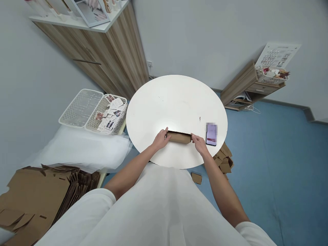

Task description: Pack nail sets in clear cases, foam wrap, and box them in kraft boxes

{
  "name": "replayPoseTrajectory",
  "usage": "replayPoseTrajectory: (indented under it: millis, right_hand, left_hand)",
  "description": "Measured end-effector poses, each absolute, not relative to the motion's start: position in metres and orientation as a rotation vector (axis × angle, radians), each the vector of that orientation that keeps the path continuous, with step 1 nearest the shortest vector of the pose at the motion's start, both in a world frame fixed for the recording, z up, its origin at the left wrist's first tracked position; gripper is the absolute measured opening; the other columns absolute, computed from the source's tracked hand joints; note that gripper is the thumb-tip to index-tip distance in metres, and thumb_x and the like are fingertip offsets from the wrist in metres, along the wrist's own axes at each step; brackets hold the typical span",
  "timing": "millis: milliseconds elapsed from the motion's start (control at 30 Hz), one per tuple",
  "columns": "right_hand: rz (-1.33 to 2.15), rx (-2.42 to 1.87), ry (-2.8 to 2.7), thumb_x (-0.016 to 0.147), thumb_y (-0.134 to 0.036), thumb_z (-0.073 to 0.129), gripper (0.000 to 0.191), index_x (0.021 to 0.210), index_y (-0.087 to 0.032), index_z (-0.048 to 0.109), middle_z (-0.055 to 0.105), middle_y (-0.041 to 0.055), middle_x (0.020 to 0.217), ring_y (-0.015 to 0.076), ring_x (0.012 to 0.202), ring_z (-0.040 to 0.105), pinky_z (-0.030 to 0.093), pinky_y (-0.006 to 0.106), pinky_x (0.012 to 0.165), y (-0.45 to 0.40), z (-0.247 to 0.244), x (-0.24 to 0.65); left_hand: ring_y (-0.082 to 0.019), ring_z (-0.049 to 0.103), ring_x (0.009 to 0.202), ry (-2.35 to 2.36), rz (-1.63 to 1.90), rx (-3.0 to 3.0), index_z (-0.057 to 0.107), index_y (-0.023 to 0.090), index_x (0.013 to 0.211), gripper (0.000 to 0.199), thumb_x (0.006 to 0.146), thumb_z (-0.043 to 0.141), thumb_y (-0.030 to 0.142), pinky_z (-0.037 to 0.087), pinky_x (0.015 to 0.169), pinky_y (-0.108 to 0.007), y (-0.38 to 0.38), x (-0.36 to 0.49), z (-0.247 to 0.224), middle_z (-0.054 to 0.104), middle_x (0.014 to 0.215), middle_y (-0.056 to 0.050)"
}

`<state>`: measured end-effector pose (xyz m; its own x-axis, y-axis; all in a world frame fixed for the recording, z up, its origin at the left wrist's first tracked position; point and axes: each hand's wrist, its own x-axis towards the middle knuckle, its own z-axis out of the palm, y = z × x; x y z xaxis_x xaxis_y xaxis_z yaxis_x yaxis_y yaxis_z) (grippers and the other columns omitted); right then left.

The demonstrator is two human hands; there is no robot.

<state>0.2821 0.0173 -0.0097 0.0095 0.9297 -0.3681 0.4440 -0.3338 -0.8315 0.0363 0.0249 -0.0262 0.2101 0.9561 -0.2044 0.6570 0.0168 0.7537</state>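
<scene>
A small brown cardboard box (179, 137) lies at the near side of the round white table (174, 102). My left hand (161, 139) grips its left end, with the thumb and fingers closed on the edge. At the opposite end, my right hand (199, 142) pinches the box's right corner. The long far edge of the box looks dark, and its inside cannot be made out. A phone (211, 134) with a lit screen rests on the table just right of my right hand.
Left of the table sit white baskets, one holding printed cards (110, 112). Plastic bags (87, 147) and stacked flat cardboard (38, 194) lie nearer on the left. Folded boxes (224, 159) are on the floor at right. A wooden cabinet (123, 51) stands behind.
</scene>
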Motion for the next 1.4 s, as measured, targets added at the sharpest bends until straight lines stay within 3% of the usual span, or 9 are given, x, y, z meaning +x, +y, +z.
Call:
replayPoseTrajectory:
  millis: [200,333,500,800,1000,1100,1233,1300,1400]
  right_hand:
    - [1.451,-1.760,-1.273,0.072,-0.060,0.047,0.052,0.108,-0.024,0.062,0.062,0.0051,0.103,0.0178,0.076,0.055,0.041,0.035,0.075,0.019,-0.010,0.287]
    - [1.456,-1.791,-1.244,0.075,-0.062,0.041,0.053,0.099,-0.021,0.065,0.063,0.0068,0.097,0.0176,0.073,0.057,0.041,0.033,0.073,0.020,-0.008,0.286]
    - [1.408,-1.881,-1.270,0.072,-0.065,0.042,0.054,0.076,-0.018,0.068,0.063,0.0074,0.080,0.0192,0.069,0.056,0.039,0.031,0.063,0.024,-0.007,0.283]
    - [1.608,-1.748,-1.198,0.067,-0.059,0.054,0.044,0.076,-0.018,0.068,0.064,0.0065,0.086,0.0158,0.068,0.053,0.040,0.029,0.065,0.029,-0.006,0.290]
    - [1.606,-1.751,-1.131,0.068,-0.058,0.054,0.043,0.069,-0.017,0.065,0.062,0.0043,0.077,0.0126,0.064,0.051,0.039,0.027,0.065,0.029,-0.005,0.288]
    - [1.586,-1.753,-1.161,0.070,-0.057,0.053,0.042,0.070,-0.017,0.066,0.060,0.0026,0.068,0.0126,0.064,0.051,0.039,0.027,0.067,0.029,-0.006,0.287]
    - [1.583,-1.750,-1.231,0.071,-0.048,0.056,0.044,0.103,-0.019,0.064,0.061,0.0020,0.080,0.0128,0.071,0.051,0.040,0.029,0.072,0.026,-0.007,0.290]
    - [1.571,-1.757,-1.263,0.071,-0.044,0.057,0.050,0.115,-0.021,0.057,0.061,0.0018,0.087,0.0128,0.076,0.051,0.041,0.029,0.073,0.025,-0.008,0.291]
    - [1.568,-1.772,-1.256,0.071,-0.043,0.057,0.052,0.120,-0.025,0.053,0.059,0.0022,0.097,0.0127,0.078,0.052,0.043,0.028,0.071,0.023,-0.009,0.292]
  left_hand:
    - [-0.018,0.050,0.079,1.495,0.542,1.526,0.053,0.021,0.108,0.052,0.086,0.023,0.056,0.039,0.074,-0.031,0.026,0.034,-0.025,0.048,0.080,-0.004]
    - [-0.020,0.050,0.080,1.523,0.547,1.391,0.054,0.019,0.082,0.057,0.082,0.019,0.064,0.038,0.070,-0.031,0.031,0.034,-0.026,0.054,0.083,-0.006]
    - [-0.019,0.050,0.072,1.539,0.530,1.334,0.044,0.021,0.064,0.051,0.080,0.026,0.066,0.037,0.064,-0.031,0.036,0.035,-0.020,0.054,0.072,-0.004]
    - [-0.021,0.051,0.077,1.465,0.537,1.353,0.048,0.019,0.064,0.047,0.082,0.030,0.058,0.037,0.066,-0.030,0.038,0.033,-0.017,0.054,0.072,-0.005]
    - [-0.015,0.045,0.063,1.478,0.509,1.351,0.041,0.019,0.059,0.049,0.082,0.029,0.060,0.034,0.058,-0.027,0.040,0.033,-0.012,0.048,0.063,-0.002]
    - [-0.015,0.045,0.063,1.478,0.517,1.335,0.046,0.018,0.060,0.049,0.082,0.030,0.059,0.035,0.058,-0.027,0.040,0.033,-0.013,0.049,0.065,-0.002]
    - [-0.016,0.050,0.074,1.461,0.543,1.341,0.061,0.017,0.085,0.039,0.083,0.037,0.049,0.038,0.066,-0.026,0.039,0.033,-0.020,0.056,0.082,-0.004]
    - [-0.016,0.051,0.079,1.445,0.538,1.344,0.059,0.019,0.105,0.037,0.082,0.042,0.042,0.039,0.070,-0.026,0.039,0.032,-0.023,0.056,0.090,-0.004]
    - [-0.014,0.051,0.075,1.420,0.521,1.313,0.046,0.019,0.126,0.048,0.081,0.044,0.038,0.040,0.069,-0.026,0.038,0.031,-0.025,0.056,0.085,-0.003]
